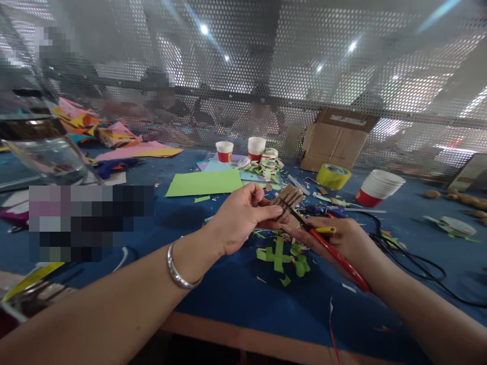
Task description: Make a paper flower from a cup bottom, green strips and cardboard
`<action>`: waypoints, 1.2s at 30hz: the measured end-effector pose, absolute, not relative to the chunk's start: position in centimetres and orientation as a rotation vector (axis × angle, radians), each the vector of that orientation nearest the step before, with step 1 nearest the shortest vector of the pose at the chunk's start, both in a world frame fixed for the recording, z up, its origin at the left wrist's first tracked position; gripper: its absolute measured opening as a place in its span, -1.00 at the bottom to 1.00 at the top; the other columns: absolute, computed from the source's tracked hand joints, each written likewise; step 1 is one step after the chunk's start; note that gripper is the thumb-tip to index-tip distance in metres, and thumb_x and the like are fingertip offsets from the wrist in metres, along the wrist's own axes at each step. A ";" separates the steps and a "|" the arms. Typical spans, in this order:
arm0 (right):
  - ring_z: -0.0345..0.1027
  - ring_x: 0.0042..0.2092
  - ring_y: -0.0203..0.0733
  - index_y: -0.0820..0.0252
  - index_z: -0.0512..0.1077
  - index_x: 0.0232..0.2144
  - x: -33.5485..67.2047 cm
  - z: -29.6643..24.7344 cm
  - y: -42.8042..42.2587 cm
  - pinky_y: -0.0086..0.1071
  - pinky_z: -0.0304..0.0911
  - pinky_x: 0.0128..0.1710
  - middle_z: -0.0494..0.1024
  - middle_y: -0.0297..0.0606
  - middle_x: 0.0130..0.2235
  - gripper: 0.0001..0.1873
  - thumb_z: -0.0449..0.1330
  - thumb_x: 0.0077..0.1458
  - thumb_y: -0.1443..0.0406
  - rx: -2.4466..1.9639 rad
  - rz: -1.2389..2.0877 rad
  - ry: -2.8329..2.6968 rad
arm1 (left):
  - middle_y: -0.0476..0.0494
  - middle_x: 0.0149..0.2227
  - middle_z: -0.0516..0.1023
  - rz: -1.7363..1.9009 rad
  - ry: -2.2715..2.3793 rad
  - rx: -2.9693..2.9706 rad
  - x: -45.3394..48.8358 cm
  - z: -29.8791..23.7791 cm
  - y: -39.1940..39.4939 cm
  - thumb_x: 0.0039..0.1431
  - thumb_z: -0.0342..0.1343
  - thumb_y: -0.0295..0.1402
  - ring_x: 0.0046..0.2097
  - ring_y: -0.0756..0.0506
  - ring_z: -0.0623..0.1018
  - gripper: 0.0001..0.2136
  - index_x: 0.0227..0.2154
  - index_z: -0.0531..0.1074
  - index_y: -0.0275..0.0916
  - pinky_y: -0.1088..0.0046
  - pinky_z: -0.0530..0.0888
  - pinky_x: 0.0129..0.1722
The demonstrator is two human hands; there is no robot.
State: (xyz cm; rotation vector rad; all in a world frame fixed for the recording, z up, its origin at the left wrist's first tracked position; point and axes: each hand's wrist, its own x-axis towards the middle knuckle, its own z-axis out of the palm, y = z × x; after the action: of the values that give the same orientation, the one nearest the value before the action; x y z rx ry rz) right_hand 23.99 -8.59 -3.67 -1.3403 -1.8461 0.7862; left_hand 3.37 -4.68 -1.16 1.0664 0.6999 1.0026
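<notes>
Where left fingers pinch, cardboard protrudes (brown).

Left hand beside right hand, both curled

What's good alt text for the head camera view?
The left hand holds brown cardboard at the dark end of a red-handled tool in the right hand. Below, green paper scraps litter a blue table; paper cups stand behind.
</notes>
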 end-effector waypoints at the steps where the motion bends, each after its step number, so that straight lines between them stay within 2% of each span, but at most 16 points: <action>1: 0.50 -0.31 -0.03 0.19 0.60 -0.41 24.0 -3.7 -8.6 -0.26 0.44 -0.26 0.61 -0.21 -0.39 -0.54 0.33 0.02 -0.10 -1.338 0.777 -1.848 | 0.10 -0.48 0.44 1.012 0.712 1.081 3.4 -1.1 -4.7 0.03 0.32 -0.52 -0.34 -0.04 0.64 -0.61 -0.43 0.11 -0.19 0.48 0.56 -0.38; 4: 0.44 -0.37 -0.12 0.22 0.56 -0.46 24.2 -3.7 -8.4 -0.34 0.37 -0.36 0.57 -0.23 -0.41 -0.53 0.31 0.04 -0.10 -1.341 0.714 -1.894 | 0.09 -0.43 0.42 1.061 0.754 1.146 3.3 -1.1 -4.6 0.09 0.28 -0.45 -0.34 -0.02 0.60 -0.68 -0.41 0.16 -0.20 0.44 0.58 -0.41; 6: 0.35 -0.44 -0.20 0.22 0.51 -0.51 24.3 -3.7 -8.2 -0.40 0.28 -0.46 0.49 -0.28 -0.48 -0.53 0.30 0.06 -0.09 -1.339 0.672 -1.950 | 0.12 -0.45 0.37 1.096 0.762 1.198 3.4 -1.1 -4.6 0.10 0.28 -0.44 -0.36 -0.01 0.57 -0.68 -0.41 0.15 -0.19 0.44 0.58 -0.42; 9: 0.28 -0.47 -0.25 0.21 0.50 -0.49 24.5 -3.7 -8.1 -0.42 0.20 -0.51 0.45 -0.30 -0.51 -0.54 0.27 0.09 -0.07 -1.355 0.652 -1.997 | 0.14 -0.49 0.32 1.114 0.752 1.274 3.4 -1.2 -4.6 0.09 0.27 -0.46 -0.39 0.01 0.54 -0.65 -0.43 0.11 -0.18 0.45 0.57 -0.42; 15: 0.42 -0.43 -0.10 0.15 0.55 -0.49 24.5 -3.8 -8.3 -0.36 0.32 -0.48 0.49 -0.29 -0.57 -0.58 0.31 0.03 -0.08 -1.372 0.784 -1.918 | 0.13 -0.53 0.25 1.112 0.763 1.383 3.7 -1.4 -4.9 0.11 0.28 -0.42 -0.44 0.06 0.45 -0.60 -0.50 0.06 -0.18 0.49 0.55 -0.41; 22: 0.50 -0.37 -0.02 0.21 0.60 -0.47 24.5 -4.2 -8.4 -0.29 0.45 -0.38 0.54 -0.27 -0.55 -0.58 0.33 0.03 -0.05 -1.371 0.769 -1.881 | 0.13 -0.52 0.25 1.099 0.753 1.330 3.9 -1.4 -5.0 0.08 0.30 -0.42 -0.42 0.06 0.49 -0.58 -0.52 0.05 -0.18 0.53 0.52 -0.42; 30: 0.51 -0.35 -0.06 0.20 0.57 -0.47 24.2 -3.8 -8.3 -0.36 0.40 -0.39 0.61 -0.24 -0.41 -0.61 0.34 0.02 -0.02 -1.367 0.845 -1.901 | 0.15 -0.56 0.29 1.015 0.747 1.276 3.5 -1.4 -4.6 0.10 0.27 -0.48 -0.41 0.02 0.59 -0.58 -0.52 0.03 -0.19 0.56 0.47 -0.44; 36: 0.53 -0.35 -0.01 0.21 0.63 -0.37 24.4 -3.8 -8.5 -0.30 0.43 -0.42 0.63 -0.22 -0.43 -0.59 0.32 0.04 -0.04 -1.398 0.866 -1.825 | 0.12 -0.52 0.32 1.022 0.749 1.313 3.7 -1.3 -4.7 0.10 0.27 -0.45 -0.39 0.01 0.59 -0.57 -0.52 0.01 -0.19 0.54 0.47 -0.42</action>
State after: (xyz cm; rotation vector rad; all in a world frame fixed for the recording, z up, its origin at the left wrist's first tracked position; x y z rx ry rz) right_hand 24.43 -8.54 -3.75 -1.3975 -1.8250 0.8665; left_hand 3.68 -4.66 -1.25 1.3134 0.7487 1.0223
